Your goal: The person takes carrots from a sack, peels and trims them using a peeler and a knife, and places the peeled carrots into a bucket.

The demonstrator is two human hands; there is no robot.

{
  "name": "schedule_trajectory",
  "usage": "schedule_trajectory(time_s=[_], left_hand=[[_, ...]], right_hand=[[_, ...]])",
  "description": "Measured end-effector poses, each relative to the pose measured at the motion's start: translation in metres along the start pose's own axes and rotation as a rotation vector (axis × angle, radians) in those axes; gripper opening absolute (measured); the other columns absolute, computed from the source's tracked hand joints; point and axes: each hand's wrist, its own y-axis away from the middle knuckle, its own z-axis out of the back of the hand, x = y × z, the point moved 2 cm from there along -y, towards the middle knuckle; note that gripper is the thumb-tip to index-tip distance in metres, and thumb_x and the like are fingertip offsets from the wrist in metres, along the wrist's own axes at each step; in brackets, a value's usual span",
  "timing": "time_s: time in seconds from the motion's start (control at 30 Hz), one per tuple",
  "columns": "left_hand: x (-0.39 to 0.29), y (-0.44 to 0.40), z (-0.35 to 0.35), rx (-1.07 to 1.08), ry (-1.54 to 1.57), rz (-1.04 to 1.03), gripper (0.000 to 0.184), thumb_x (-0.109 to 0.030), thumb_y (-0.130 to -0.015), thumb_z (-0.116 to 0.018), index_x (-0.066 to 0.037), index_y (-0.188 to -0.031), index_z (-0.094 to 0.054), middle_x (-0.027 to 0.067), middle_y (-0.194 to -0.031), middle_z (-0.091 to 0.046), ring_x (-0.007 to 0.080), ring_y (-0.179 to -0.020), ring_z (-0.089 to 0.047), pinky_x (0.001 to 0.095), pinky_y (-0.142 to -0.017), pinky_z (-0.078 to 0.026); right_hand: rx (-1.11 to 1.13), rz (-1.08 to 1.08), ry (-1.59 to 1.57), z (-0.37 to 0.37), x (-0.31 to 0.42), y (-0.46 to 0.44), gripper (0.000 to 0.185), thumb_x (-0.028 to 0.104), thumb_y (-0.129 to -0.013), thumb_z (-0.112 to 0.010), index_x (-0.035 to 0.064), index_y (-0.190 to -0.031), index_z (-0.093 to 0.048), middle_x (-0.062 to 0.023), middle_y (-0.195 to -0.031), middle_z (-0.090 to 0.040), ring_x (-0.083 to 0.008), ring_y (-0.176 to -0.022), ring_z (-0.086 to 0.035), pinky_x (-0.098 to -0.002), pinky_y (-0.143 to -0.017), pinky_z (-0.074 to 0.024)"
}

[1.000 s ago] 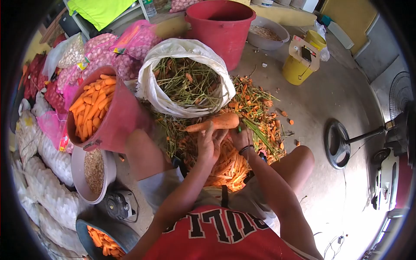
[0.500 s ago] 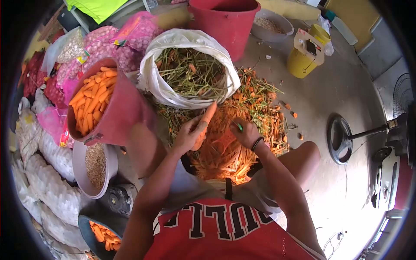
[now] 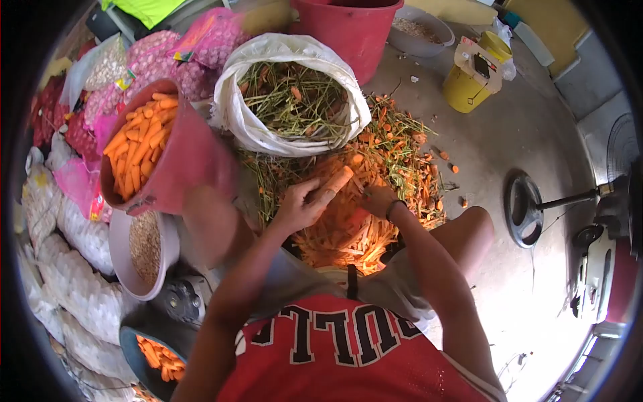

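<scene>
My left hand (image 3: 301, 205) is closed around a carrot (image 3: 339, 179), its blunt orange end pointing up and away from me. Close by on the right, my right hand (image 3: 380, 202) has its fingers curled; the green-handled peeler it holds is almost hidden by them. Below both hands lies a deep heap of carrot peelings (image 3: 348, 238) between my knees. Just beyond, a white sack (image 3: 231, 110) stands with its mouth wide, full of green stems and scraps. Cut carrot tops and stalks (image 3: 425, 181) are spread to the right of the heap.
A red bucket of carrots (image 3: 201, 164) leans at my left, above a pale basin (image 3: 171, 244). A dark tub (image 3: 130, 348) holds more carrots. Pink net bags (image 3: 154, 57) pile up behind. A large red bin (image 3: 348, 33), a yellow bucket (image 3: 462, 94) and a fan base (image 3: 524, 211) stand farther off.
The carrot has tipped from steeply upright toward the right, its end now nearer my right hand. My right hand has turned, and the green handle has gone mostly out of sight.
</scene>
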Motion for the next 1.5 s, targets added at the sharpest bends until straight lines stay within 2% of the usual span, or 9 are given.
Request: schedule_trajectory(time_s=[0.13,0.23,0.4,0.53,0.83,1.0,1.13,1.3,1.5], left_hand=[[0.024,-0.001,0.005,-0.085,0.587,0.196,0.054,-0.036,-0.099,-0.053,-0.006,-0.142,-0.043,0.0086,-0.133,-0.053,0.0129,-0.118,-0.051,0.0313,-0.098,-0.042],[0.029,0.002,0.0,-0.185,0.855,0.43,0.055,-0.032,-0.099,-0.051,-0.009,-0.147,-0.036,0.0082,-0.136,-0.05,0.0157,-0.117,-0.053,0.0327,-0.1,-0.042],[0.015,-0.002,-0.021,-0.026,1.058,0.42,0.045,-0.023,-0.102,-0.04,-0.011,-0.146,-0.036,0.0071,-0.132,-0.054,0.0164,-0.109,-0.06,0.0316,-0.087,-0.052],[0.008,0.001,-0.021,0.095,0.942,0.474,0.045,-0.023,-0.102,-0.043,-0.008,-0.145,-0.038,0.0079,-0.131,-0.054,0.0149,-0.108,-0.059,0.0289,-0.09,-0.049],[0.028,0.005,-0.016,0.112,0.719,0.489,0.055,-0.029,-0.099,-0.052,-0.005,-0.146,-0.038,0.0087,-0.126,-0.057,0.0135,-0.107,-0.058,0.0284,-0.091,-0.047],[0.016,0.006,-0.008,0.226,0.643,0.401,0.059,-0.031,-0.098,-0.053,-0.005,-0.148,-0.033,0.0107,-0.127,-0.057,0.0145,-0.105,-0.059,0.0282,-0.09,-0.048],[0.037,0.003,-0.009,0.129,0.859,0.466,0.051,-0.028,-0.1,-0.049,-0.007,-0.145,-0.038,0.0097,-0.118,-0.061,0.0152,-0.098,-0.062,0.029,-0.081,-0.053],[0.016,-0.004,-0.018,-0.004,1.051,0.458,0.044,-0.026,-0.102,-0.044,-0.009,-0.142,-0.042,0.0085,-0.111,-0.063,0.0145,-0.092,-0.064,0.0305,-0.072,-0.055],[0.012,0.006,-0.017,0.16,0.921,0.498,0.046,-0.027,-0.1,-0.048,-0.009,-0.142,-0.043,0.0082,-0.116,-0.061,0.0139,-0.089,-0.064,0.0292,-0.07,-0.055]], right_hand=[[-0.302,0.223,-0.237,0.021,0.008,0.016,0.067,0.049,-0.078,-0.075,0.0047,-0.123,-0.054,-0.0164,-0.095,-0.07,-0.0324,-0.088,-0.068,-0.0426,-0.079,-0.0539],[-0.492,0.276,-0.431,0.041,0.03,0.033,0.069,0.049,-0.072,-0.081,0.0049,-0.117,-0.054,-0.0148,-0.093,-0.07,-0.0304,-0.081,-0.07,-0.0392,-0.071,-0.0558],[-0.663,0.532,-0.222,0.04,0.057,0.045,0.062,0.044,-0.066,-0.085,0.0077,-0.11,-0.058,-0.0118,-0.089,-0.067,-0.0291,-0.079,-0.069,-0.036,-0.068,-0.0554],[-0.729,0.682,-0.148,0.055,0.058,0.048,0.062,0.045,-0.067,-0.084,0.0089,-0.111,-0.058,-0.0106,-0.088,-0.067,-0.0272,-0.071,-0.069,-0.0353,-0.062,-0.0552],[-0.844,0.066,-0.263,0.077,-0.006,0.028,0.071,0.047,-0.066,-0.085,0.0055,-0.115,-0.055,-0.0137,-0.085,-0.067,-0.0292,-0.079,-0.069,-0.0378,-0.067,-0.0547],[-1.029,0.041,-0.164,0.074,-0.025,0.017,0.064,0.045,-0.069,-0.084,0.008,-0.112,-0.054,-0.0125,-0.08,-0.068,-0.0261,-0.07,-0.07,-0.036,-0.062,-0.0554],[-0.956,0.168,-0.499,0.068,-0.018,0.017,0.059,0.04,-0.07,-0.085,0.0048,-0.104,-0.053,-0.0104,-0.079,-0.067,-0.0197,-0.065,-0.066,-0.0335,-0.057,-0.0534],[-0.813,0.656,-0.133,0.04,0.066,0.052,0.059,0.043,-0.07,-0.084,0.0065,-0.107,-0.055,-0.0109,-0.079,-0.064,-0.0246,-0.069,-0.068,-0.0345,-0.057,-0.054],[-0.896,0.405,-0.205,0.065,0.013,0.026,0.062,0.044,-0.069,-0.084,0.0055,-0.109,-0.056,-0.0138,-0.083,-0.066,-0.0283,-0.07,-0.068,-0.0361,-0.059,-0.0547]])
